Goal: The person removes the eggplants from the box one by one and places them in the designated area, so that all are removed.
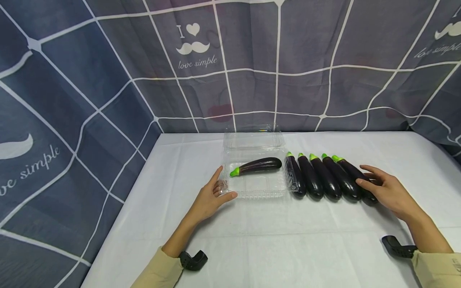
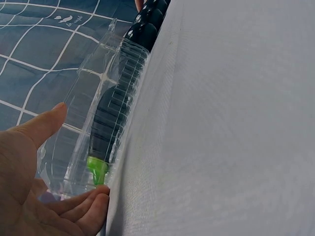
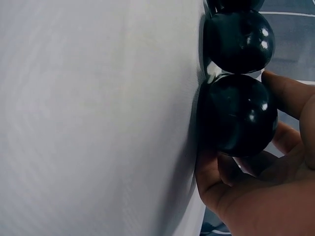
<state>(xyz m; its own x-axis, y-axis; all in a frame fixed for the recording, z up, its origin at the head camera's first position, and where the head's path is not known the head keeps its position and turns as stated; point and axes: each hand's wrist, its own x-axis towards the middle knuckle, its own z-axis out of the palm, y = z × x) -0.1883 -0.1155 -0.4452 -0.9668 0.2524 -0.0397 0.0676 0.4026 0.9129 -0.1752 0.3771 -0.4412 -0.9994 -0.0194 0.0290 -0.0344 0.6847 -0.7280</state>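
A clear plastic clamshell box [image 1: 257, 188] lies with its lid [image 1: 253, 140] laid back toward the rear. One dark purple eggplant [image 1: 261, 165] with a bright green stem rests inside it, stem to the left. My left hand [image 1: 210, 200] is at the box's left side, fingers along the wall and thumb spread at the front corner; in the left wrist view the fingertips [image 2: 101, 191] are right at the box's edge by the green stem. My right hand [image 1: 390, 194] grips the lower end of the rightmost eggplant [image 3: 241, 115], thumb on one side and fingers curled round the other.
Several more eggplants [image 1: 327, 180] lie side by side in a slanted row right of the box, the leftmost one against its edge. A white cloth [image 1: 288, 248] covers the table. Grey checked curtains [image 1: 252, 92] hang behind and at the left.
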